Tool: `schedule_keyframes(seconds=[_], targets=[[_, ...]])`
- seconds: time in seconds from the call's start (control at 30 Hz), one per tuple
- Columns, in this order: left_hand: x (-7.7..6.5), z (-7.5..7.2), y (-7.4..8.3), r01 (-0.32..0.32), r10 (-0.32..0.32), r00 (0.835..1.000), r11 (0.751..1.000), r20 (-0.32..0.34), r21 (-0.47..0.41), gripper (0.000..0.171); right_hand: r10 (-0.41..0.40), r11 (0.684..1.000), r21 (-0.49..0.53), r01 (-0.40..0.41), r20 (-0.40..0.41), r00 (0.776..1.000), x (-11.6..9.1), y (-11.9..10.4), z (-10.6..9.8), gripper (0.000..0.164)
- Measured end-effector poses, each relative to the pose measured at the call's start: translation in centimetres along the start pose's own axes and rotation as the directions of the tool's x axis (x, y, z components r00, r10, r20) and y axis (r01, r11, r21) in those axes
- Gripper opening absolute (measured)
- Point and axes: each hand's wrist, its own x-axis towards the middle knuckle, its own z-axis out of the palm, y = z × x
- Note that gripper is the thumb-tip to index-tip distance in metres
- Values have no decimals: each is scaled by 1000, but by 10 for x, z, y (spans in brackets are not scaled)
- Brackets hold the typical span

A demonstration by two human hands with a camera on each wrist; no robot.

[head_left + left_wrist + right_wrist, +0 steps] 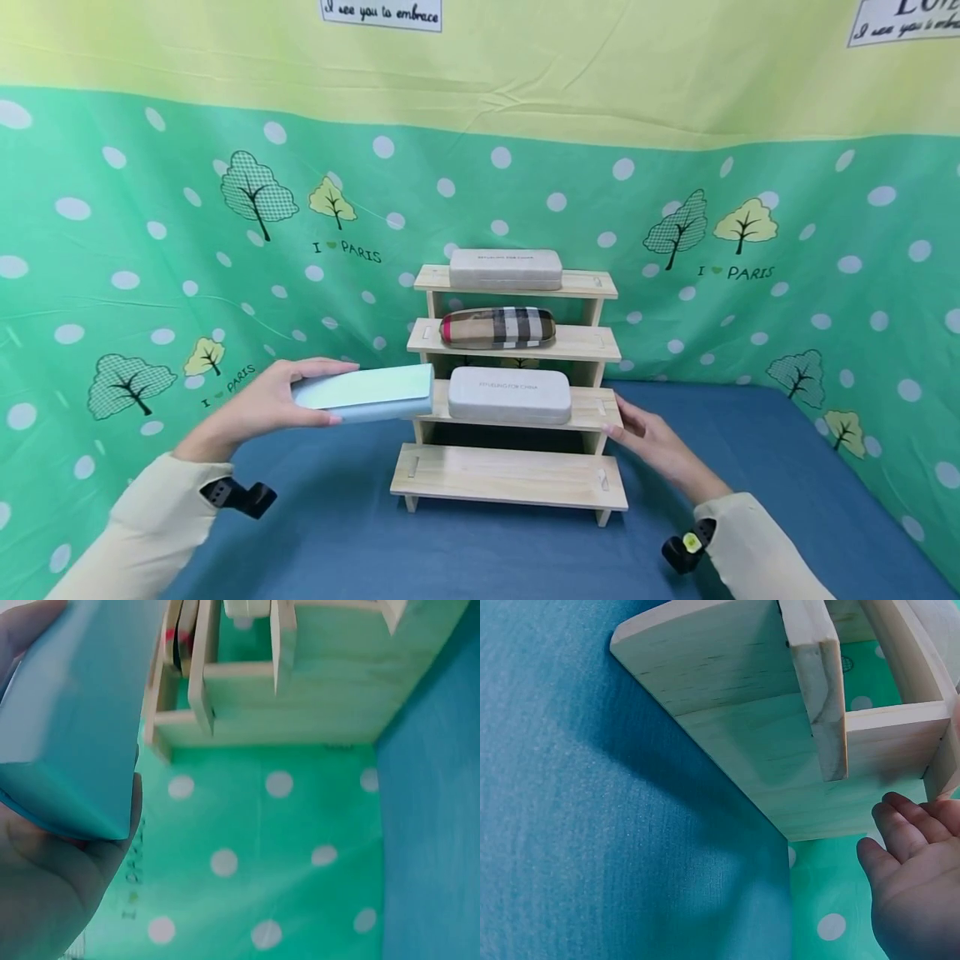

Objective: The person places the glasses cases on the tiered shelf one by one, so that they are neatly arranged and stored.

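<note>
- The left hand (258,404) gripped a pale blue case (365,393) by one end, fingers curled over its top, holding it level just left of the wooden stepped rack (510,479).
- The case's far end met the rack's second step, beside a grey case (510,395).
- The right hand (651,437), fingers relaxed and holding nothing, touched that step's right end.

Your left hand (258,406) holds a pale blue case (365,393); the rack (510,479) is light wood, its middle case (498,327) plaid, the cloth (375,533) blue.
</note>
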Motion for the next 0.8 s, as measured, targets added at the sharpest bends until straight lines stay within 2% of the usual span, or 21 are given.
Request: schedule_keyframes(seconds=[0.27, 0.47, 0.8], targets=[[8, 24, 12, -42, 44, 998, 998, 42, -46, 59, 26, 1000, -4, -26, -3, 1000, 1, 3, 1, 73], [11, 49, 21, -74, 80, 995, 993, 54, -96, 59, 15, 1000, 0, -15, -8, 1000, 1, 5, 1, 73], [17, 94, 32, -123, 132, 989, 984, 62, -132, 60, 19, 1000, 0, -19, -6, 1000, 1, 5, 1, 73]])
